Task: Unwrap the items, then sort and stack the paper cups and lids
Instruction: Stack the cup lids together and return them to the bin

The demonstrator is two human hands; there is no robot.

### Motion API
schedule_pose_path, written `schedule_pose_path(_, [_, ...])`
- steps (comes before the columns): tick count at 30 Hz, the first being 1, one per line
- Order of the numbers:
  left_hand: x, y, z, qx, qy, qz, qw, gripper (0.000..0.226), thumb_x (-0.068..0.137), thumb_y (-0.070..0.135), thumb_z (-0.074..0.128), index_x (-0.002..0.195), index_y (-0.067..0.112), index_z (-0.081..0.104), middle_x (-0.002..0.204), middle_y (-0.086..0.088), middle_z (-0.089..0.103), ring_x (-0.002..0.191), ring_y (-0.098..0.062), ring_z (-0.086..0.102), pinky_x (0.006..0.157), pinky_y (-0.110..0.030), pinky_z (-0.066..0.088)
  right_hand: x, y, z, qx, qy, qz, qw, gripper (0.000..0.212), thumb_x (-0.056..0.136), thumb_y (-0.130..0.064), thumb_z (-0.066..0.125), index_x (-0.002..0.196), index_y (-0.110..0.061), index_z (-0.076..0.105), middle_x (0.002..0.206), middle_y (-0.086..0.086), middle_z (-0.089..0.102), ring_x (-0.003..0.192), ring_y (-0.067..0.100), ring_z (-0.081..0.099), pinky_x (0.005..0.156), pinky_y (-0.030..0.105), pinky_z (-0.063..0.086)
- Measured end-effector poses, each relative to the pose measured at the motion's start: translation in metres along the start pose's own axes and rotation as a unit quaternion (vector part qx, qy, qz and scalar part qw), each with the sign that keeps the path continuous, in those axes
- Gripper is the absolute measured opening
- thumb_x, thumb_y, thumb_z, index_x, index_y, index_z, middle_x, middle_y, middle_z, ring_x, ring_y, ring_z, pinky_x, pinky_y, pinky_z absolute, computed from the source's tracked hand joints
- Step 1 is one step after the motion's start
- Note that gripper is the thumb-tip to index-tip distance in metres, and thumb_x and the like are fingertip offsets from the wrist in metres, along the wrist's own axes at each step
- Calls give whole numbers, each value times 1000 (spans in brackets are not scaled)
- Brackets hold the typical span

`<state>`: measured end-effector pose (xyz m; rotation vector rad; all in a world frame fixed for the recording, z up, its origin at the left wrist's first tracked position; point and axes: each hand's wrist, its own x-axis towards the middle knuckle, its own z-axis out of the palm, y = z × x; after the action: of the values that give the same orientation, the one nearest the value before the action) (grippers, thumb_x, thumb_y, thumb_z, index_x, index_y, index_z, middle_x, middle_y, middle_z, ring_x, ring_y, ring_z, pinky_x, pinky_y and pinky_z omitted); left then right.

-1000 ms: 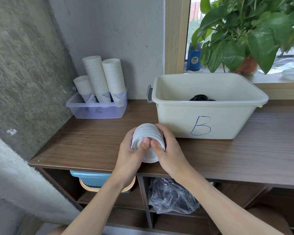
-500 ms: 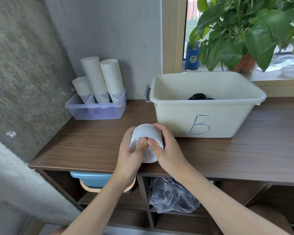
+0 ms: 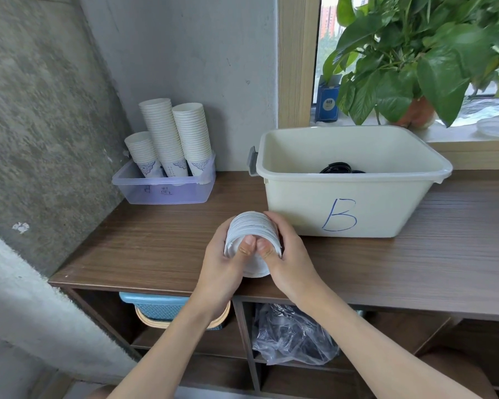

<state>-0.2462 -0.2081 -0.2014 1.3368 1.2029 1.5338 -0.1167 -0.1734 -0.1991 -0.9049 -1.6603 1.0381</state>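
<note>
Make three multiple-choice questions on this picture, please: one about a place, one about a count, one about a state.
1. Where do the black lids lie?
A. in the cream bin marked B
B. on the windowsill
C. on the floor

2. How many cup stacks stand in the purple tray?
A. one
B. three
C. five

3. How is the white stack held?
A. nobody touches it
B. by one hand alone
C. by the left hand and the right hand together

Answers:
1 A: the dark lids show inside the bin, behind its front wall.
2 B: three stacks rise from the tray, one shorter than the others.
3 C: both thumbs lie on its near end and fingers wrap its sides.
</note>
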Motion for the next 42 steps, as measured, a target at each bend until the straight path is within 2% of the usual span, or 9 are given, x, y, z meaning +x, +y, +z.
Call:
schedule_pose_path(5, [-2, 1, 5, 21, 18, 15, 999, 74, 70, 72, 67, 120, 19, 57, 104, 6, 72, 96, -6, 68, 78, -17, 51, 1, 4, 0, 5, 1, -2, 1000, 41, 82, -29, 55, 121, -36, 47, 122, -14, 56, 113, -3, 50, 96, 9, 36])
schedule_pose_path(10, [-2, -4, 12, 122, 86, 29, 988, 54, 79, 54, 61, 115, 15, 52, 100, 12, 63, 90, 12, 59, 74, -4, 42, 2, 2, -3, 41, -1, 17, 999, 33, 91, -13, 57, 120, -27, 52, 115, -13, 60, 104, -7, 55, 91, 9, 40])
schedule_pose_path(17, [-3, -6, 15, 168, 118, 48, 978, 62, 75, 66, 52, 113, 18, 52, 100, 14, 61, 92, 12, 58, 75, -5, 41, 3, -1, -7, 55, -5, 32, 998, 31, 91, -7, 59, 120, -18, 56, 114, -2, 64, 103, 6, 58, 91, 19, 46])
schedule_pose_path(22, [0, -3, 12, 158, 100, 25, 982, 48, 82, 51, 58, 114, 16, 53, 101, 14, 61, 90, 15, 58, 74, -4, 42, 2, -3, -3, 59, -1, 20, 998, 26, 92, -17, 60, 116, -26, 55, 112, -7, 64, 102, 2, 59, 89, 15, 45])
schedule_pose_path(27, [0, 0, 9, 87, 97, -7, 991, 63, 74, 67, 59, 114, 18, 58, 103, 3, 68, 91, 1, 66, 75, -14, 49, 2, -3, 0, 62, -26, 40, 997, 48, 86, -44, 51, 129, -25, 47, 123, -7, 59, 112, -2, 54, 94, 13, 41])
schedule_pose_path(31, [1, 1, 7, 45, 73, -27, 996, 51, 83, 53, 61, 119, 16, 61, 109, -2, 71, 100, -9, 68, 83, -24, 51, 1, -2, 3, 50, -25, 46, 997, 58, 86, -48, 48, 137, -21, 42, 130, -5, 56, 118, 0, 51, 101, 17, 39])
schedule_pose_path(35, [0, 1, 6, 31, 55, -24, 998, 50, 86, 53, 60, 120, 16, 64, 111, -3, 72, 107, -19, 67, 95, -38, 52, 1, -1, 3, 43, -11, 38, 998, 67, 84, -54, 52, 139, -17, 43, 134, -4, 55, 123, 4, 50, 107, 28, 39])
schedule_pose_path(38, [-1, 0, 6, 22, 82, -28, 996, 49, 89, 52, 58, 120, 15, 64, 112, -3, 72, 107, -17, 67, 98, -41, 51, 1, -2, 3, 41, -18, 32, 999, 55, 88, -52, 51, 131, -18, 50, 124, -7, 61, 116, 4, 55, 101, 28, 43])
schedule_pose_path(42, [-1, 2, 5, 30, 57, -26, 998, 50, 87, 54, 58, 121, 17, 64, 113, -4, 72, 109, -20, 66, 99, -42, 51, 1, -3, 2, 45, -17, 22, 999, 36, 92, -38, 50, 122, -18, 56, 114, -5, 66, 108, 9, 61, 94, 27, 47])
